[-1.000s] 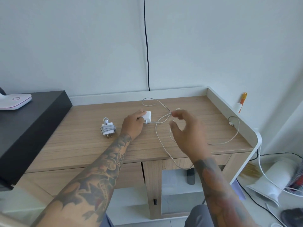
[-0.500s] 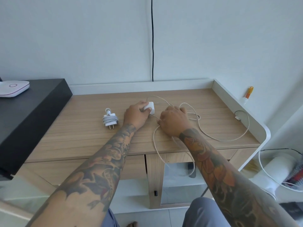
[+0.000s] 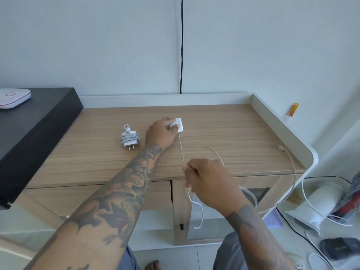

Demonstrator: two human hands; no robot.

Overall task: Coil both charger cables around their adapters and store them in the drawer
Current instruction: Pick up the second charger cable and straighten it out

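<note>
Second charger in hand: the left hand [image 3: 161, 133] grips the adapter [image 3: 178, 124] mid-worktop, while the right hand [image 3: 206, 182] apparently pinches its cable [image 3: 181, 147] at the front edge. Next, wind it round.

The coiled charger [image 3: 129, 137] lies just left.

White router [image 3: 13, 98] on black shelf [image 3: 39, 129]; orange-capped pen [image 3: 291, 113] by wall.

adapter [image 3: 178, 124]: half under left hand [image 3: 160, 133] | cable [image 3: 251, 193]: blurred right of right hand [image 3: 209, 184]
</note>
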